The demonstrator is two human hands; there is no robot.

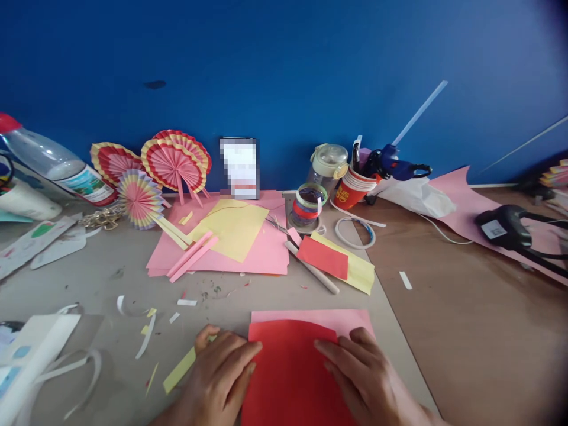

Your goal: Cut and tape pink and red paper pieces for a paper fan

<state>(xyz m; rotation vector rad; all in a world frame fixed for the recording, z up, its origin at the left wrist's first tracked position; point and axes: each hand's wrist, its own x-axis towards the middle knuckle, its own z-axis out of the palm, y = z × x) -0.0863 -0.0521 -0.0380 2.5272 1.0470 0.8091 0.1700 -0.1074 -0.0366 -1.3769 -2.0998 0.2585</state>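
Observation:
A red sheet of paper (pixel 293 378) lies in front of me on top of a pink sheet (pixel 310 315), whose far strip shows beyond it. The red sheet's far edge curves, and its near part runs out of view. At its left edge my left hand (pixel 224 373) is closed, thumb and forefinger on the paper. My right hand (pixel 366 373) grips the right edge likewise, fingertips on the red surface. Beside my left hand lies a yellow paper strip (pixel 180 370), partly hidden by it.
Pink sheets (pixel 266 260) with a yellow sheet (pixel 239 228) lie beyond. Pleated paper fans (pixel 175 163) and a phone (pixel 242 171) stand against the blue wall. Scissors (pixel 313 269), a red paper piece (pixel 326 257), a tape roll (pixel 355 232) and red cups (pixel 350 186) are farther right.

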